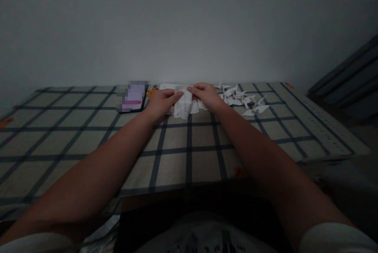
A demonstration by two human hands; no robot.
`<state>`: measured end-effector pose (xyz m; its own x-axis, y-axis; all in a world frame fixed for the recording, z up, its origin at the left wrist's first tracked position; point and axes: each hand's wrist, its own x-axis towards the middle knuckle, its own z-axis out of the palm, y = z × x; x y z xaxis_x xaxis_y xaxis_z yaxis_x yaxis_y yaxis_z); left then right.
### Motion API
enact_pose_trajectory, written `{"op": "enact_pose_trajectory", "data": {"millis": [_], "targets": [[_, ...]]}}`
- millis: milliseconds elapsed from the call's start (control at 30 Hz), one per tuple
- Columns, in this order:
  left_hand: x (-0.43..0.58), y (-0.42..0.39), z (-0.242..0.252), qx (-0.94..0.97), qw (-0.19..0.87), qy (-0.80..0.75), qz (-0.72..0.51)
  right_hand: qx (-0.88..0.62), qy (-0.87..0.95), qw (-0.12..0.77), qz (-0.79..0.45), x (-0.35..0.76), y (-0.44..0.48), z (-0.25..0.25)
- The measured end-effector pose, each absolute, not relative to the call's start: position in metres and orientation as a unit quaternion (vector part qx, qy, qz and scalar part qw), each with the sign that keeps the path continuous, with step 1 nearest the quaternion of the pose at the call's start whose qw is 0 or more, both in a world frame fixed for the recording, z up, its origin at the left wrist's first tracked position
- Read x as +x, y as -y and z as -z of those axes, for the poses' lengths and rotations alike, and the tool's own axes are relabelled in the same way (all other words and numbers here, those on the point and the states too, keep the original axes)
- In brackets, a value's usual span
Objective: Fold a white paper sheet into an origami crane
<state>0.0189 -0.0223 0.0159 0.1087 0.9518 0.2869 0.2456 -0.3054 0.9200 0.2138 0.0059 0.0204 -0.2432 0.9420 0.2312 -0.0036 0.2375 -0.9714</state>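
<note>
Head view: the left fingers [178,95] and the right fingers [190,89] pinch a creased white paper [183,107] at its upper part. The paper is located between both sets of fingers. A phone [136,94] lies left of the left fingers; folded paper cranes [235,96] lie right of the right fingers. A checked cloth [175,166] covers the bench below the fingers.

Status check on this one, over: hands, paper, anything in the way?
Left hand and right hand: both gripping the white paper. Paper creased, lower end towards wearer. Nothing on it but hands; phone left, folded paper pieces right.
</note>
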Motion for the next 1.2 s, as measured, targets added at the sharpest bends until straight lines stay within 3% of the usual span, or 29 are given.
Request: {"op": "enact_pose_trajectory", "data": {"millis": [300,1200], "targets": [[0.023,0.022,-0.014,0.56,0.48,-0.445,-0.508,-0.382,0.646,0.469,-0.466,0.213,0.002,-0.028],[0.022,0.019,-0.016,0.569,0.439,-0.464,-0.517,-0.379,0.647,0.484,-0.451,0.214,-0.008,-0.02]]}}
